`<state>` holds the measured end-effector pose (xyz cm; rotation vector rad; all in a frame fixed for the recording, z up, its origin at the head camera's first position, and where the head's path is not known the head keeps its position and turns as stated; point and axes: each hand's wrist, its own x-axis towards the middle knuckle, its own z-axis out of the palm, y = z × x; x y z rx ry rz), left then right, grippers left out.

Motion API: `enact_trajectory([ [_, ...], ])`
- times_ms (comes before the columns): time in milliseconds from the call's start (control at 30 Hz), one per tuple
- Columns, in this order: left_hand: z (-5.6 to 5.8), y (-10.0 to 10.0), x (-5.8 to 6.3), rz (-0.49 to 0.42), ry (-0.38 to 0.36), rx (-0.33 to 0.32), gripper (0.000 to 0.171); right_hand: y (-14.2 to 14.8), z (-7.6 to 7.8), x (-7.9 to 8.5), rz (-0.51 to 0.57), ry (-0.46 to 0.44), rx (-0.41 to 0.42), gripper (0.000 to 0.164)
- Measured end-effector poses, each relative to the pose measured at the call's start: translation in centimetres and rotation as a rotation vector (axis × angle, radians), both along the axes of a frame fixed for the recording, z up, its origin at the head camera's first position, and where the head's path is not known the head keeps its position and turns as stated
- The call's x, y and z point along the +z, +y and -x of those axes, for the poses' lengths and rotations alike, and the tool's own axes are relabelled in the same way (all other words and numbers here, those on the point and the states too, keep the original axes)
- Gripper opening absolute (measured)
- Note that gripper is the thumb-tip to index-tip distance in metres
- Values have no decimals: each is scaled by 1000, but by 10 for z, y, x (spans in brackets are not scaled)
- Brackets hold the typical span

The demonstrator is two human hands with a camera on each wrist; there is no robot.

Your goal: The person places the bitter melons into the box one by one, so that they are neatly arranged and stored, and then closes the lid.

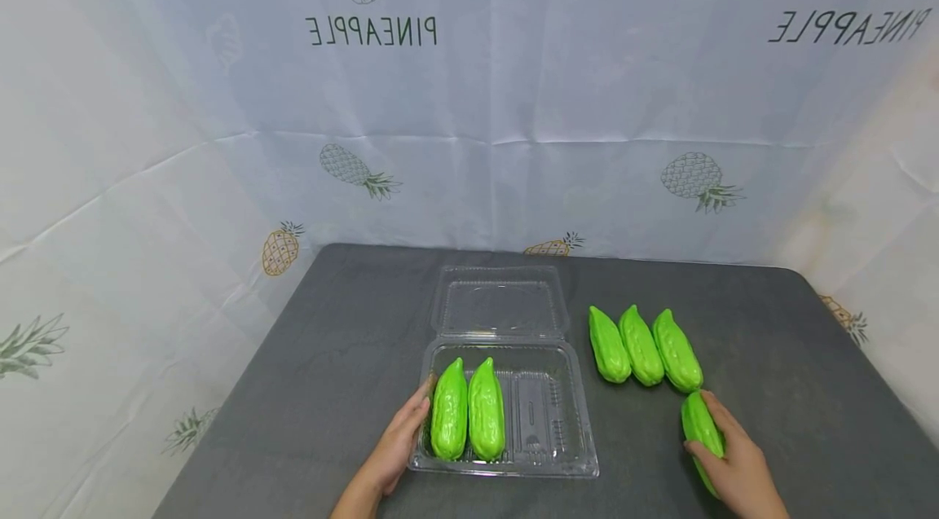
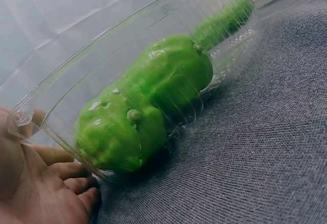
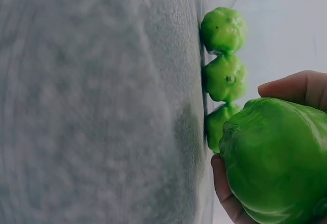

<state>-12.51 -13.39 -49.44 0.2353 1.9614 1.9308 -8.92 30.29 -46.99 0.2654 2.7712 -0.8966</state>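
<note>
In the head view my left hand (image 1: 399, 437) is at the left side of a clear plastic clamshell box (image 1: 579, 421). The left wrist view shows its fingers (image 2: 69, 170) fairly straight against the box's outer wall, nothing gripped. Two green bitter melons (image 1: 449, 413) (image 1: 487, 413) lie side by side in the left part of the box, pointed ends away from me. My right hand (image 1: 737, 462) grips another bitter melon (image 3: 276, 157) between thumb and fingers; part of it is hidden by the hand. Beyond it, three bitter melons (image 1: 641, 348) lie in a row on the table.
The box's lid (image 1: 502, 307) lies folded back behind its base. A dark grey cloth (image 1: 330, 356) covers the table. White curtains (image 1: 587, 95) printed with pineapples hang behind and at the sides.
</note>
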Motion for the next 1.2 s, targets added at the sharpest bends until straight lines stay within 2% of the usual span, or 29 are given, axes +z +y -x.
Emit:
enact_trajectory([
  [167, -1, 0, 0, -5, -3, 0, 68, 1, 0, 5, -2, -20, -15, 85],
  [467, 0, 1, 2, -3, 1, -5, 69, -1, 1, 13, 51, 10, -51, 84],
  [733, 0, -1, 1, 25, 5, -12, 71, -12, -1, 18, 104, 84, -83, 84],
  [1033, 0, -1, 0, -3, 2, -9, 70, -28, 0, 18, 116, 245, -96, 81],
  [1200, 0, 0, 0, -9, -1, -4, 70, -38, 2, 21, 141, 224, -103, 81],
])
